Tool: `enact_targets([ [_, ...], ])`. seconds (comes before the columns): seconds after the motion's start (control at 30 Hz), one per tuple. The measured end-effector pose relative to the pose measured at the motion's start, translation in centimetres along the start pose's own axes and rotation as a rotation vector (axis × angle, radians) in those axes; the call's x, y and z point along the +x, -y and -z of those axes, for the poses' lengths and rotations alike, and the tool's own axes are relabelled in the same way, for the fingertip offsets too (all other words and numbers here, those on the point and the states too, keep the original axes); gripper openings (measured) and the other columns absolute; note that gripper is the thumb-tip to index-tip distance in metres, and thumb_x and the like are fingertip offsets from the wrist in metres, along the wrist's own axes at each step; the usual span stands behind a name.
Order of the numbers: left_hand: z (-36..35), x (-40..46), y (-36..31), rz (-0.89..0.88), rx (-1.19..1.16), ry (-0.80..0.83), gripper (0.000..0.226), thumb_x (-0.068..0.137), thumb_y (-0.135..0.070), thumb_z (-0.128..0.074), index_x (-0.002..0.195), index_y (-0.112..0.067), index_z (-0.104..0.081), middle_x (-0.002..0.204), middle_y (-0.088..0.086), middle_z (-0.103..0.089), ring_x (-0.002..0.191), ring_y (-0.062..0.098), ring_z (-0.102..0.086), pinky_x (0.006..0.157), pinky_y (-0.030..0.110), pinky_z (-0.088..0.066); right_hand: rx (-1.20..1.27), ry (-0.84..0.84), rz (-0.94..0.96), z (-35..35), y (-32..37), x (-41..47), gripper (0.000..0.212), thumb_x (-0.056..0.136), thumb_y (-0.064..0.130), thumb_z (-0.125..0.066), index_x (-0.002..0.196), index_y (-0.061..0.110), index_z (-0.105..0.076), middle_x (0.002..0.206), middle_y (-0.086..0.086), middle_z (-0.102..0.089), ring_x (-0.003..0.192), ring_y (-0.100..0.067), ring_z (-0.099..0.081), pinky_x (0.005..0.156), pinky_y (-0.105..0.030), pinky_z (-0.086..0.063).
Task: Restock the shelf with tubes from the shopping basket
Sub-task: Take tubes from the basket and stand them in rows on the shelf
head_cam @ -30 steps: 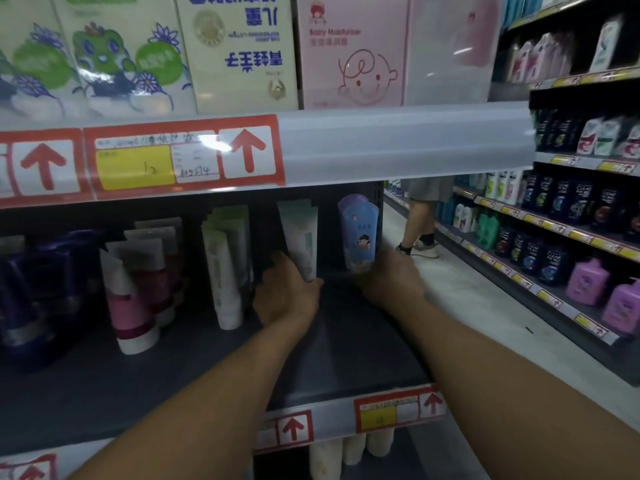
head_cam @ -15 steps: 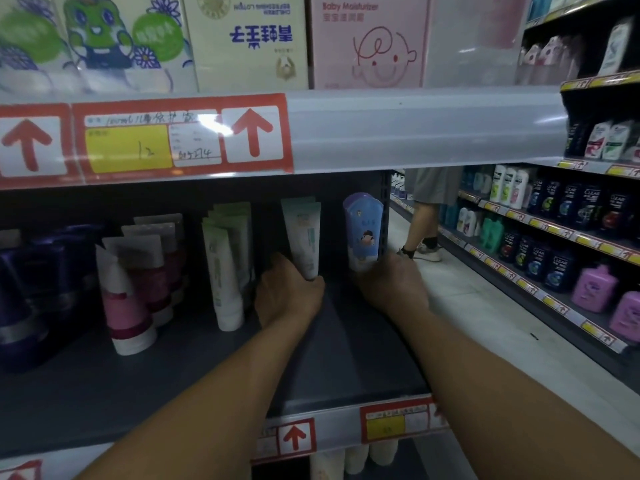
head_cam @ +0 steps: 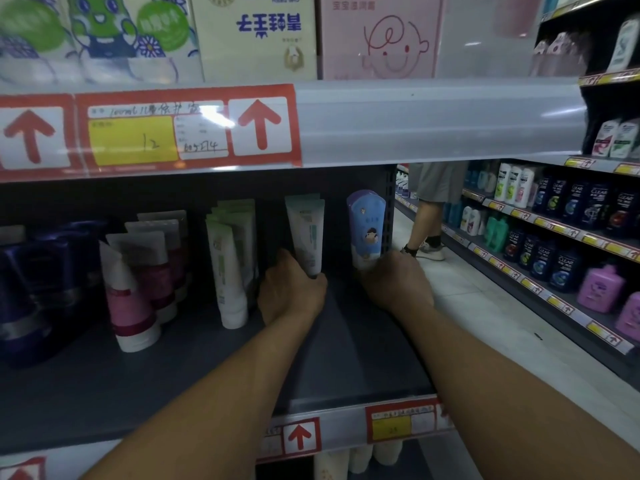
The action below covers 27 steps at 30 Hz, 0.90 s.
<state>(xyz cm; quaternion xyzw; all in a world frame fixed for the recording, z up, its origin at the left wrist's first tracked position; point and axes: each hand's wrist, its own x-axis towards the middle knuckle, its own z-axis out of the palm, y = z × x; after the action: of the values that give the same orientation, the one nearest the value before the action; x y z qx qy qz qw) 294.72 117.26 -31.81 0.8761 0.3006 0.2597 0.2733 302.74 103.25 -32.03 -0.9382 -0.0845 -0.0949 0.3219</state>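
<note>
Left hand (head_cam: 292, 292): wrapped around base of white-green tube (head_cam: 306, 233).
Right hand (head_cam: 394, 289): gripping blue tube (head_cam: 366, 228).
Tip: seat both caps flat on shelf (head_cam: 346, 341), upright, then let go.

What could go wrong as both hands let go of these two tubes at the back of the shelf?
1. The white-green tube stands alone on its narrow cap under the left hand; it may tip when released.
2. The blue cartoon tube, held low by the right hand, stands beside the shelf's open right end by the upright; a nudge might send it off.
3. The left arm, pulling back, could brush the leaning green-white tubes.
</note>
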Motion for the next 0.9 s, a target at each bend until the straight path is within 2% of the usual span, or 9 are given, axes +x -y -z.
enact_targets([
  [0.43,-0.3,0.2,0.1,0.005,0.003,-0.002,0.054,0.088,-0.044,-0.074,0.126,-0.013,-0.052,0.126,0.01,-0.065,0.116,0.033,-0.065,0.072,0.036,-0.046,0.011,-0.008,0.013,0.1,0.0,-0.2,0.047,0.089,0.045,-0.073,0.124,0.015,-0.066,0.114,-0.009,-0.071,0.103,-0.03,-0.068,0.085,-0.046,-0.059],
  [0.73,-0.3,0.5,0.2,0.039,0.049,0.055,0.072,0.083,-0.044,-0.08,0.135,-0.008,-0.046,0.133,0.012,-0.062,0.121,0.033,-0.063,0.076,0.034,-0.047,0.042,0.075,0.028,0.4,-0.4,0.1,0.054,0.088,0.043,-0.077,0.131,0.014,-0.062,0.123,-0.01,-0.067,0.113,-0.026,-0.063,0.091,-0.039,-0.057],
  [0.9,0.2,-0.3,0.3,0.006,0.045,0.116,0.085,0.082,-0.043,-0.083,0.142,-0.006,-0.036,0.14,0.014,-0.056,0.127,0.033,-0.059,0.094,0.041,-0.053,-0.122,0.121,0.099,2.1,0.1,-1.4,0.061,0.088,0.054,-0.071,0.132,0.013,-0.063,0.127,-0.012,-0.065,0.117,-0.029,-0.06,0.1,-0.041,-0.051],
])
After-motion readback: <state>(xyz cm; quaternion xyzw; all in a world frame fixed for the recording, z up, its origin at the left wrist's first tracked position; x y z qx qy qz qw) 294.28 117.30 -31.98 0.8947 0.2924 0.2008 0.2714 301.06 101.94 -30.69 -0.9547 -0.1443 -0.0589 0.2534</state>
